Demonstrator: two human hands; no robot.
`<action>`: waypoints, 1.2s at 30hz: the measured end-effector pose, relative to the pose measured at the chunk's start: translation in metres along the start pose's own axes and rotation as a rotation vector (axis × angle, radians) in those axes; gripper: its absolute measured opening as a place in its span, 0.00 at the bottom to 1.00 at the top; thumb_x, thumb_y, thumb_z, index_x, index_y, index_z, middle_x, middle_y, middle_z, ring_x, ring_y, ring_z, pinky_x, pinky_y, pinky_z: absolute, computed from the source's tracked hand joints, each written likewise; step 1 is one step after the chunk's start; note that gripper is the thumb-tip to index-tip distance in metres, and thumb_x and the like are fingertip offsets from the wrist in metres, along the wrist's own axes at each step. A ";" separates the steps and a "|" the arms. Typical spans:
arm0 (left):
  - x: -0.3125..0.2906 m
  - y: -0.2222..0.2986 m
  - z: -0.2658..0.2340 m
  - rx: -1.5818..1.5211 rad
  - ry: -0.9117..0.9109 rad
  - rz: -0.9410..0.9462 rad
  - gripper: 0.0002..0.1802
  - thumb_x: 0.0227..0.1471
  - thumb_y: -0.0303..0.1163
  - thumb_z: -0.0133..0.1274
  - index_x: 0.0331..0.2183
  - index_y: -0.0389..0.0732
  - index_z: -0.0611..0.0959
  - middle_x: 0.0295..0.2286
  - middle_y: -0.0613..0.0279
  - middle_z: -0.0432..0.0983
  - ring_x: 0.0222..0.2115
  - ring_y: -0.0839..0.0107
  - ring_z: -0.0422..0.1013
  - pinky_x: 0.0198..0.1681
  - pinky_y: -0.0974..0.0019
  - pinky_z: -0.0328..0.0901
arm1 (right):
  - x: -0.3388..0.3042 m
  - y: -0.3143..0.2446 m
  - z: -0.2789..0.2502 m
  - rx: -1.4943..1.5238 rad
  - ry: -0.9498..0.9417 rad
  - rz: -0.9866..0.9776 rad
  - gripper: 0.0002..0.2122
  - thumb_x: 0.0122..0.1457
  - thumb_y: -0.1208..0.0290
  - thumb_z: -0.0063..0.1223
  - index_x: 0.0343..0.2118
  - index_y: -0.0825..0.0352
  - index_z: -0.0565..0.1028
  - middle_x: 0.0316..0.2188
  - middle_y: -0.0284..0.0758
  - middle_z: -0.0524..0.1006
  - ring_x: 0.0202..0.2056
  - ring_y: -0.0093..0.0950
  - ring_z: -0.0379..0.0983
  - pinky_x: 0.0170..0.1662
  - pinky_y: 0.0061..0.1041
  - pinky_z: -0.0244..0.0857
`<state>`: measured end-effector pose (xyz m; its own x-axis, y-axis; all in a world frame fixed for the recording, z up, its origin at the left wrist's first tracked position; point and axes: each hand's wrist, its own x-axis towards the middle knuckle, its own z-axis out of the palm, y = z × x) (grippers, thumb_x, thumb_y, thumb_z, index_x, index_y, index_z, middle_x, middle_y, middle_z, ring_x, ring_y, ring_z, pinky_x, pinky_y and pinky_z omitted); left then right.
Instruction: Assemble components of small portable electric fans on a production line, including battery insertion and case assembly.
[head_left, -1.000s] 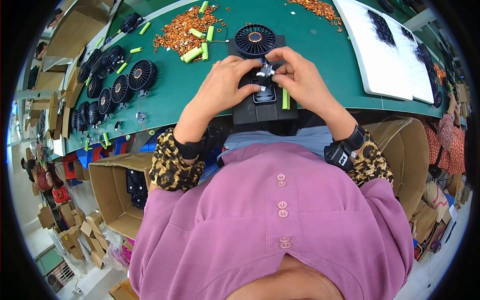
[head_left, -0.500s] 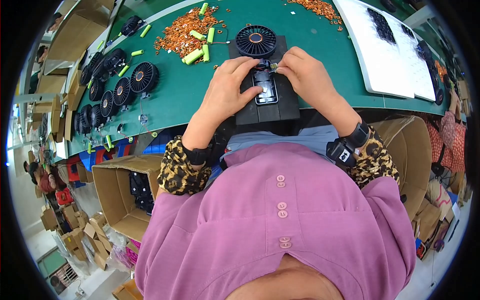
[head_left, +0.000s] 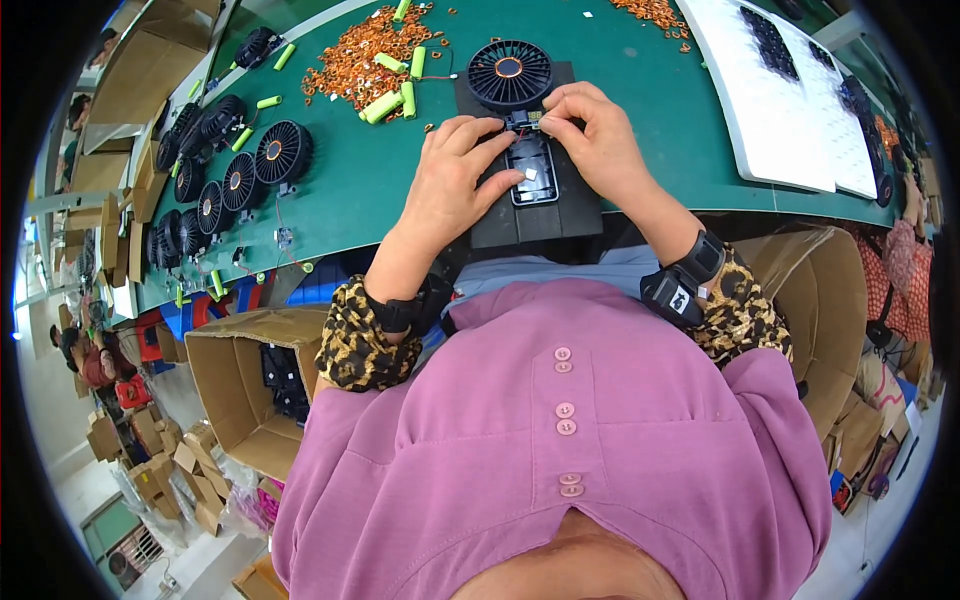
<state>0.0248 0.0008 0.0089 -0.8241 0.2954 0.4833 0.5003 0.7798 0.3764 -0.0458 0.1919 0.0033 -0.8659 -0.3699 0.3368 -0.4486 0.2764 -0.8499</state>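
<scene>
A small black handheld fan lies on a dark block, its round slotted head pointing away from me. Its open handle casing faces up, showing a hollow inside. At the neck sits a small circuit board with thin wires. My left hand steadies the casing from the left, fingertips near the neck and thumb at the casing's side. A small white square shows by that thumb tip. My right hand is closed in a pinch at the board's right end; its fingertips partly hide the board.
Orange rings lie heaped beyond my left hand, with green battery cells among them. Several black fans stand at the table's left. A white foam tray lies right. Cardboard boxes flank me below the table edge.
My right hand has moved slightly left with the circuit board, which was tilted beside the neck and now lies across it. My left hand stays on the casing.
</scene>
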 end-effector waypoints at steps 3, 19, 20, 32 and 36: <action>-0.002 0.000 0.003 -0.054 0.042 -0.046 0.21 0.39 0.38 0.65 0.37 0.40 0.81 0.41 0.62 0.75 0.44 0.61 0.68 0.49 0.57 0.60 | 0.002 0.000 0.004 -0.007 0.010 -0.043 0.06 0.51 0.75 0.56 0.23 0.72 0.75 0.34 0.38 0.74 0.33 0.32 0.73 0.35 0.27 0.66; -0.008 -0.007 0.013 -0.113 0.148 -0.036 0.19 0.35 0.38 0.67 0.32 0.40 0.82 0.39 0.62 0.78 0.43 0.62 0.70 0.49 0.58 0.61 | 0.005 -0.005 0.009 -0.111 -0.046 -0.057 0.06 0.50 0.74 0.57 0.23 0.72 0.74 0.33 0.39 0.73 0.36 0.37 0.72 0.38 0.31 0.65; -0.008 -0.007 0.013 -0.110 0.146 -0.037 0.19 0.35 0.38 0.67 0.32 0.40 0.82 0.39 0.62 0.78 0.43 0.62 0.70 0.49 0.58 0.61 | 0.005 -0.006 0.009 -0.111 -0.046 -0.057 0.06 0.50 0.74 0.57 0.23 0.72 0.74 0.33 0.39 0.73 0.36 0.37 0.72 0.38 0.31 0.65; -0.008 -0.006 0.013 -0.114 0.149 -0.040 0.19 0.35 0.37 0.67 0.32 0.40 0.82 0.39 0.62 0.78 0.42 0.62 0.70 0.48 0.58 0.62 | 0.004 -0.008 0.011 -0.140 -0.051 -0.056 0.06 0.51 0.74 0.56 0.23 0.71 0.74 0.34 0.38 0.72 0.36 0.37 0.72 0.38 0.33 0.65; -0.009 -0.006 0.013 -0.119 0.150 -0.046 0.19 0.35 0.38 0.67 0.32 0.40 0.82 0.40 0.62 0.78 0.42 0.62 0.70 0.48 0.58 0.62 | 0.004 -0.008 0.012 -0.176 -0.054 -0.058 0.06 0.51 0.74 0.56 0.24 0.71 0.73 0.35 0.38 0.72 0.37 0.37 0.71 0.38 0.33 0.66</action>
<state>0.0256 0.0009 -0.0082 -0.8024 0.1684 0.5726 0.4984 0.7169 0.4875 -0.0430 0.1777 0.0070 -0.8266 -0.4353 0.3567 -0.5331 0.4029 -0.7439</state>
